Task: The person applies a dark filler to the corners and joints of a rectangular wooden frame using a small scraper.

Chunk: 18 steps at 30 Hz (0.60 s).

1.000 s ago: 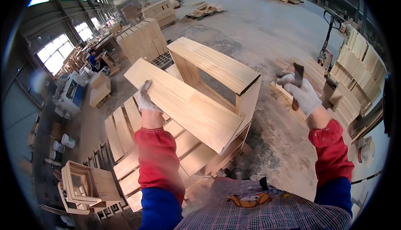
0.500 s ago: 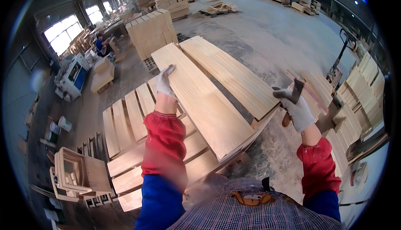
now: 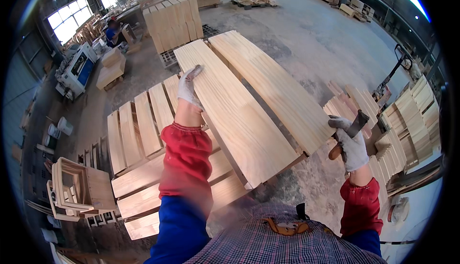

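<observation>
Two wide pale wooden boards, a left board (image 3: 235, 113) and a right board (image 3: 273, 89), lie side by side with a narrow gap, raised over a slatted wooden stack. My left hand (image 3: 190, 87), in a whitish glove, grips the left board's outer edge, thumb on top; its other fingers are hidden below. My right hand (image 3: 352, 149), gloved too, is closed around a tool with a dark flat blade and a wooden handle (image 3: 335, 152), possibly a scraper. Its fingertips are at the right board's near right corner; whether they touch it I cannot tell.
Slatted planks (image 3: 148, 125) lie left and beneath the boards. A wooden frame piece (image 3: 79, 187) stands lower left. Beyond is a block of stacked panels (image 3: 173, 24) on a pallet. More lumber (image 3: 412, 120) and a pallet jack (image 3: 395, 65) are at right. A person (image 3: 114, 33) sits far left.
The view has shifted slightly. The boards' near end has swung a little rightward, and my right hand with the tool sits farther right and lower. My left hand keeps its hold.
</observation>
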Available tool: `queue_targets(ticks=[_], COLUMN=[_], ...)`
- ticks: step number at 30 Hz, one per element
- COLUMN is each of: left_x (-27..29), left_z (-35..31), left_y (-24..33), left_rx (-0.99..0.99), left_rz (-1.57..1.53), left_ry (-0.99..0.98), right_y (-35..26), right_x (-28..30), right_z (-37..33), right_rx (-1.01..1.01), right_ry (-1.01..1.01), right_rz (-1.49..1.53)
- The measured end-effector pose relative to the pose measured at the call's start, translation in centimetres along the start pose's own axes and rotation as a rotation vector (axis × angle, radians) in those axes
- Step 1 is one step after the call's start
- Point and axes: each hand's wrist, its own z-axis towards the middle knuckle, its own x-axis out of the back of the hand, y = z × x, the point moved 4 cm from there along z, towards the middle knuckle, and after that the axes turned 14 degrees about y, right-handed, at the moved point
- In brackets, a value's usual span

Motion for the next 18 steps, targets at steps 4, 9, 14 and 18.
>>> queue_targets(ticks=[4, 9, 14, 18], left_x=[0.5, 0.1, 0.3, -1.2], left_z=[0.5, -0.5, 0.2, -3.1], left_y=[-0.3, -0.4, -0.8, -1.0], left_rx=[0.011, 0.010, 0.068, 0.065], left_rz=[-0.043, -0.048, -0.078, -0.111], left_ry=[-0.003, -0.006, -0.047, -0.021], right_y=[-0.3, 0.1, 0.7, 1.5], right_x=[0.0, 0.3, 0.6, 0.4], right_z=[-0.3, -0.5, -0.4, -0.1], right_rx=[0.008, 0.023, 0.052, 0.043], right_ry=[0.003, 0.034, 0.042, 0.076], right_rz=[-0.019, -0.031, -0.063, -0.041])
